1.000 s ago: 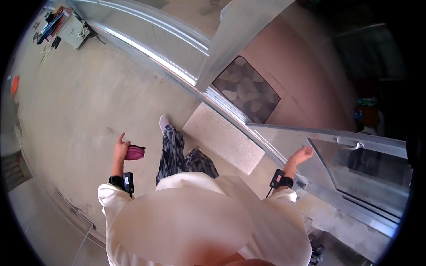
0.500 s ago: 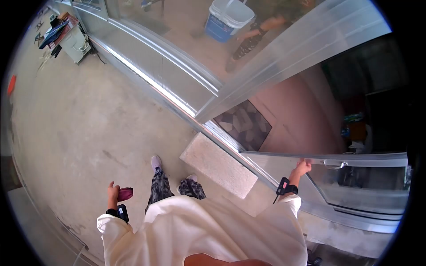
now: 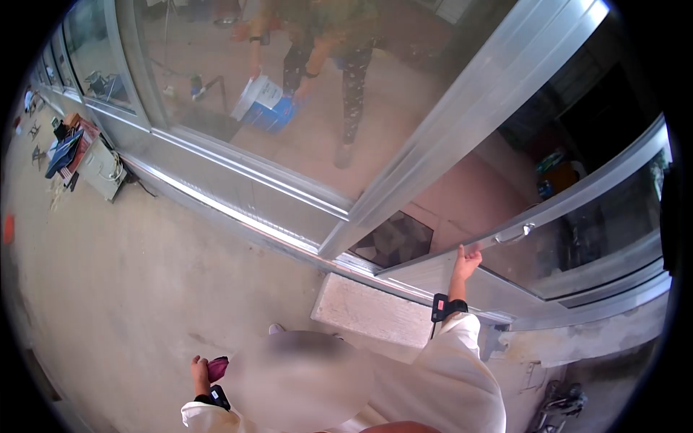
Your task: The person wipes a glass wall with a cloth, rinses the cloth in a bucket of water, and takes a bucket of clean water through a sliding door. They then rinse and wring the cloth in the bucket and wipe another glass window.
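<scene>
My left hand (image 3: 201, 373), low on the left, is closed on a folded maroon cloth item (image 3: 217, 369) whose exact kind I cannot make out. My right hand (image 3: 466, 263) is at the upper edge of a metal-framed glass door (image 3: 447, 261), its fingers apart and just left of the silver door handle (image 3: 516, 234). It seems to touch the door frame without wrapping round it. The door stands ajar beside a wide metal post (image 3: 462, 115). Each wrist wears a black strapped device.
Behind the glass another person bends over a blue bucket (image 3: 268, 115) with a white top. A pale stone step (image 3: 372, 309) lies before the threshold, with a patterned mat (image 3: 395, 238) inside. Against the wall at left stands a cabinet (image 3: 101, 169) piled with items.
My view has tilted up and turned. My right hand's fingers have spread from their curled hold on the door edge. Behind the glass, the bucket now tilts at the other person's hands.
</scene>
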Available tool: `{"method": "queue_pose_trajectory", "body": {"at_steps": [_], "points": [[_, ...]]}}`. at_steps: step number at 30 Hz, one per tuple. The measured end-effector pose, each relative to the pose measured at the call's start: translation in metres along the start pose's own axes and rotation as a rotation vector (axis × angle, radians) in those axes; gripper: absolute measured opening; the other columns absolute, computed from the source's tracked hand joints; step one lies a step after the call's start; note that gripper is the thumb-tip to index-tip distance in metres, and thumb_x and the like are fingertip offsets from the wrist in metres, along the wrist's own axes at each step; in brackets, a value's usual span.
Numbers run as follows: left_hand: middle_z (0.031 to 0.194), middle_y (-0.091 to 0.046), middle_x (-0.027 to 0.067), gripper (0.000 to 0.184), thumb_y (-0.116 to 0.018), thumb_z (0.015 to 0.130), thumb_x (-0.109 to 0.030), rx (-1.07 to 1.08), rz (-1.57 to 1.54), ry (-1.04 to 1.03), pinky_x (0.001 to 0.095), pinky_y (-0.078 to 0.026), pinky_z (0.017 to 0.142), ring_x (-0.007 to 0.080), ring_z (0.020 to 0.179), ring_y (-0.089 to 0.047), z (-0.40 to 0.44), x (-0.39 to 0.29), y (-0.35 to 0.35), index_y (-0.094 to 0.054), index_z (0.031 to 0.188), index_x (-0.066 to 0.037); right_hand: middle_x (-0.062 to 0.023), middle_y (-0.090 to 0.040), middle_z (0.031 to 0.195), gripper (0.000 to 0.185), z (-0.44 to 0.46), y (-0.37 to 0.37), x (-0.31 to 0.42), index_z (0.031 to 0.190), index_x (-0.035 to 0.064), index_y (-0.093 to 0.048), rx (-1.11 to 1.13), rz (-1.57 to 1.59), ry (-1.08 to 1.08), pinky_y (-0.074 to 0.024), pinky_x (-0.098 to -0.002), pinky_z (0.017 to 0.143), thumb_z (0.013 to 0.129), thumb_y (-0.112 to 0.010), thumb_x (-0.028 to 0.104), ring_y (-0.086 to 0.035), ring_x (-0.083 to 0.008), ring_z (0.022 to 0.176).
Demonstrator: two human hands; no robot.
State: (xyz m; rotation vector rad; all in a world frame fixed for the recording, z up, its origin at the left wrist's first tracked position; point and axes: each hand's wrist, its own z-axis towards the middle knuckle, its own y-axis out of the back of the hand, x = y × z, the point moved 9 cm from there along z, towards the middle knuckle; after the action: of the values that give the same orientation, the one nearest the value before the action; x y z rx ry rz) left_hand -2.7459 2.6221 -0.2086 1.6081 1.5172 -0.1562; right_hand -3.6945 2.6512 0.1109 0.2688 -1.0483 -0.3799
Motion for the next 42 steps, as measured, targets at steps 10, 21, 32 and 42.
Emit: {"method": "queue_pose_trajectory", "body": {"at_steps": [10,21,32,42], "points": [[0.083,-0.061,0.0134,0.034,-0.056,0.072,-0.016,0.12,-0.154,-0.11,0.0325,-0.049,0.067,0.0233,0.072,-0.06,-0.007,-0.051,-0.03,-0.057,0.099,0.004,-0.0095,-0.053,0.091,0.061,-0.058,-0.002,0.104,0.102,0.0003,-0.045,0.122,-0.028,0.069,-0.0451,-0.0343,0.077,0.064,-0.079,0.035,-0.054,-0.0215,0.083],[0.083,-0.063,0.0134,0.029,-0.06,0.073,-0.016,0.279,-0.174,-0.038,0.036,-0.05,0.058,0.0262,0.07,-0.061,-0.08,0.001,-0.019,-0.06,0.1,-0.007,-0.0122,-0.051,0.092,0.059,-0.082,-0.001,0.14,0.099,-0.0022,-0.044,0.211,0.092,0.127,-0.044,-0.0358,0.077,0.067,-0.077,0.034,-0.051,-0.0235,0.083],[0.083,-0.062,0.0074,0.029,-0.047,0.087,-0.03,0.23,-0.592,0.219,0.0323,-0.046,0.048,0.0183,0.064,-0.06,-0.128,-0.063,-0.034,-0.058,0.099,-0.006,-0.0134,-0.055,0.092,0.046,-0.084,-0.009,0.13,0.098,-0.0027,-0.046,0.246,0.196,0.064,-0.0458,-0.0332,0.077,0.073,-0.073,0.026,-0.056,-0.0221,0.082],[0.102,-0.057,0.0038,0.034,-0.065,0.08,-0.021,0.724,-0.696,-0.054,0.0275,-0.048,0.068,0.0132,0.086,-0.058,-0.179,-0.276,-0.059,-0.051,0.109,-0.009,-0.0042,-0.055,0.096,0.021,-0.22,-0.018,0.153,0.1,0.0068,-0.047,0.659,0.527,-0.441,-0.0462,-0.0258,0.066,0.083,-0.057,0.013,-0.057,-0.013,0.087]]}}
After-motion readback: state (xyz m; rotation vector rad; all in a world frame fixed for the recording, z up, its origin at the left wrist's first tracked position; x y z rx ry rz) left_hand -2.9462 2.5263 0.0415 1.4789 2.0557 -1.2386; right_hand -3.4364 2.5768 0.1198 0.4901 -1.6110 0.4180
